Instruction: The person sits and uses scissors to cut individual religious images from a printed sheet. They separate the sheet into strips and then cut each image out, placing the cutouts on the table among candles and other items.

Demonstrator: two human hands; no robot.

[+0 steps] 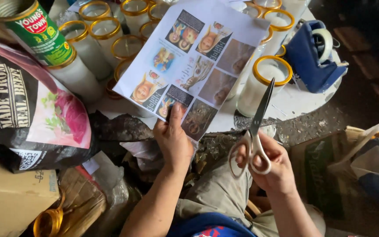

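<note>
My left hand (173,139) pinches the bottom edge of a sheet of pictures (194,57), thumb on top. The sheet hangs out over the white table (294,101), and it covers some of the glass candles (264,83) that stand there. My right hand (270,164) is closed around the scissors (255,131), fingers through the white loops. The blades are shut and point up toward the sheet, just to the right of it, not touching it.

I think a few things could go wrong. The sheet is big and I hold it only at one edge, so it could flop or bend, and then my cut could go crooked and slice into a little picture. My thumb sits close to the bottom pictures, so the blades could nip it if I cut near there. The sharp tip is very near the candle with the gold rim at the table's edge. If I swing the scissors, I could knock that candle off the table. The blue tape holder (314,57) on the far side of the table looks safe.
</note>
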